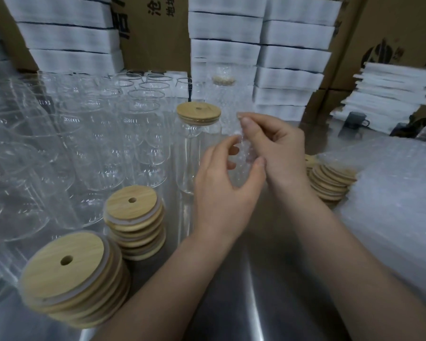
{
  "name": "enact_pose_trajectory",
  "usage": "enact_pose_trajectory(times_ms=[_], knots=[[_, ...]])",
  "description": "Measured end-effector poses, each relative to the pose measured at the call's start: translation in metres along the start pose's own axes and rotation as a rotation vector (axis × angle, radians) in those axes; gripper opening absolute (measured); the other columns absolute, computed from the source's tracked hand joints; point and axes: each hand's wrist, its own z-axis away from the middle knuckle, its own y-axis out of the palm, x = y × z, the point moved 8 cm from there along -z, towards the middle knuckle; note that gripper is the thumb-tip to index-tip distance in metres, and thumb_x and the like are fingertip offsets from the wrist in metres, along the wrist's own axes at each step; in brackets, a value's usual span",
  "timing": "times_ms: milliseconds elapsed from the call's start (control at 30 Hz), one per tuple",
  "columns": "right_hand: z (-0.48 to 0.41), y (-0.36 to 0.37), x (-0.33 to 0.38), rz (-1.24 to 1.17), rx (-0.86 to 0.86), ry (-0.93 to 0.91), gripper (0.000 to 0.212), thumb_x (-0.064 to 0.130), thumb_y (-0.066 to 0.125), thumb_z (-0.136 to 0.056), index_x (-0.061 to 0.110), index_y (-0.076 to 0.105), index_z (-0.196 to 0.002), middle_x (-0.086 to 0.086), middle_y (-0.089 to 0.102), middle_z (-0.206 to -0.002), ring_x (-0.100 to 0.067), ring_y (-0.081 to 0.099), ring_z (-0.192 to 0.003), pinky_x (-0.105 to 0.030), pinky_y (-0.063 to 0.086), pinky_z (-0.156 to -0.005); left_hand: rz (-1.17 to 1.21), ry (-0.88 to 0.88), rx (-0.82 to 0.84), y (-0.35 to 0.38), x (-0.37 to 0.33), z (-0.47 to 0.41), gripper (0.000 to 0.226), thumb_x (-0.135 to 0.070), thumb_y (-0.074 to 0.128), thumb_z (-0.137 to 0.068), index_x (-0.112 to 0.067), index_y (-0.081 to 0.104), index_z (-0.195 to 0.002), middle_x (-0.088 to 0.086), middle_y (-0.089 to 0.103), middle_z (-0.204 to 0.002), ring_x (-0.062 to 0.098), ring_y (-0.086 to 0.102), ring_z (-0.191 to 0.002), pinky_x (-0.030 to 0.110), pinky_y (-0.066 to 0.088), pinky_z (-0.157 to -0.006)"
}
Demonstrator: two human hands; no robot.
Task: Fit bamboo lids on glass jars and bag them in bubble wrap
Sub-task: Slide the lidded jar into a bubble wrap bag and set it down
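Note:
A glass jar [191, 153] with a bamboo lid [198, 112] stands upright at the middle of the steel table. Just right of it, both hands hold a clear bubble-wrap bag [241, 146]. My right hand [273, 148] pinches its upper edge between thumb and fingers. My left hand [221, 190] grips the bag's lower left side with curled fingers. Stacks of bamboo lids [134, 225] [71, 279] sit at the near left, and another lid stack [330, 180] lies behind my right wrist.
Several empty glass jars [96, 143] crowd the left of the table. A pile of bubble-wrap bags [391, 193] lies at the right. One wrapped jar [225, 94] stands at the back, before stacked white foam sheets [280, 70] and cardboard boxes [155, 33].

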Motion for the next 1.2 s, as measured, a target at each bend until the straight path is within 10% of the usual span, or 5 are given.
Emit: enact_pose_trajectory(times_ms=[167,567,1200], knots=[[0.003,-0.004,-0.021,-0.124,0.022,0.155,0.018,0.012,0.053,-0.100,0.020,0.069,-0.102,0.008,0.070,-0.066,-0.005,0.053,-0.049,-0.021,0.040,-0.043,0.183,-0.221,-0.040,0.002,0.025,-0.005,0.034,-0.011,0.072,-0.085,-0.024,0.058,-0.114,-0.009,0.064,-0.098,0.007,0.064,-0.075,0.025,0.052,-0.076],[0.012,0.013,-0.020,-0.017,0.352,0.149,0.039,-0.008,0.071,-0.081,0.010,0.064,-0.115,0.000,0.064,-0.104,-0.017,0.054,-0.083,-0.028,0.052,-0.079,0.542,-0.432,-0.126,0.001,0.049,-0.005,0.019,0.006,0.057,-0.093,-0.012,0.065,-0.094,0.009,0.068,-0.080,0.010,0.069,-0.063,0.021,0.057,-0.061],[-0.003,-0.027,-0.019,0.333,-0.055,-0.021,0.038,-0.004,0.053,-0.090,0.028,0.073,-0.096,0.021,0.067,-0.084,0.016,0.057,-0.071,-0.006,0.044,-0.069,0.078,-0.420,0.027,0.010,0.052,-0.001,0.018,-0.027,0.051,-0.067,-0.035,0.066,-0.075,-0.004,0.058,-0.057,0.032,0.065,-0.067,0.053,0.057,-0.070]])
